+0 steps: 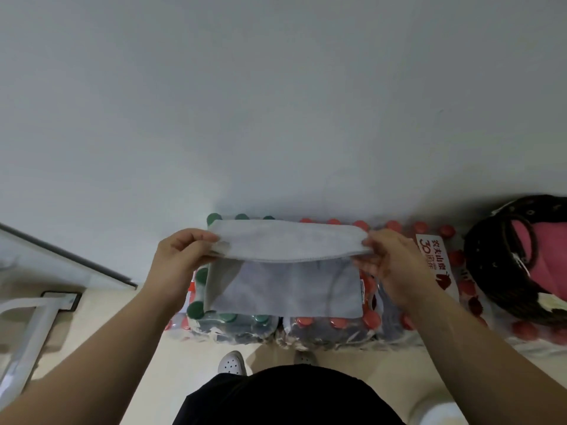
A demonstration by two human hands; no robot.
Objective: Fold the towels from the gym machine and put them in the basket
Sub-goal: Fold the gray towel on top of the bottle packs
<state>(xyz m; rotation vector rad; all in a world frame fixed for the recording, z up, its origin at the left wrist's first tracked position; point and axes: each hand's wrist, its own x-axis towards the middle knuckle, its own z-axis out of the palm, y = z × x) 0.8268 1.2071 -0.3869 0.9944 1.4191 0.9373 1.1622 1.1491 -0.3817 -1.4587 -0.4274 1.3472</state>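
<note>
Two hands pinch towel (285, 283) at fold ends: left hand (181, 256) left, right hand (389, 259) right; lower half lies over bottle packs (322, 329); mid-fold; next, probably: lay flap toward near edge, then carry to basket (484, 265), far right.

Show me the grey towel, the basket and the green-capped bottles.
grey towel (285, 289): head view, lower hanging panel.
basket (479, 262): head view, dark woven left wall.
green-capped bottles (195, 310): head view, cap at front-left corner.
</note>
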